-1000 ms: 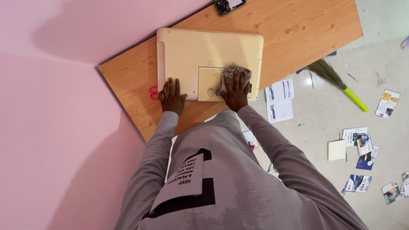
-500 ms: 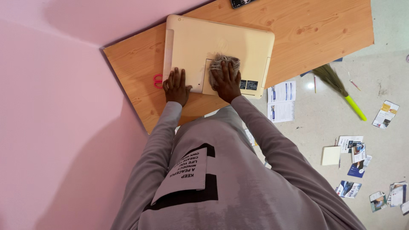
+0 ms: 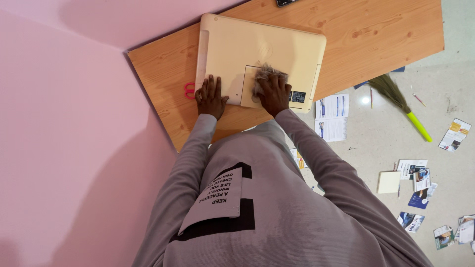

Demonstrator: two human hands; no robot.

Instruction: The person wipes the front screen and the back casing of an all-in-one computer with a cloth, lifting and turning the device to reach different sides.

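Grey long-sleeved top (image 3: 297, 222) with fine ribs in the cloth. Big black blocky shape on the front, with a pale grey patch (image 3: 213, 200) carrying small dark writing. Long grey sleeves down to the wrists. Bare left hand (image 3: 211, 98) and bare right hand (image 3: 274, 94).

the scene is bright and evenly lit, with soft light from above. the person's shadow falls broad and faint over the pink wall (image 3: 74, 148) at lower left. a small white glare spot shines on the floor (image 3: 365, 100) beside the broom (image 3: 401, 106). focus is sharp throughout, with no motion blur; wide-angle stretch shows toward the edges.
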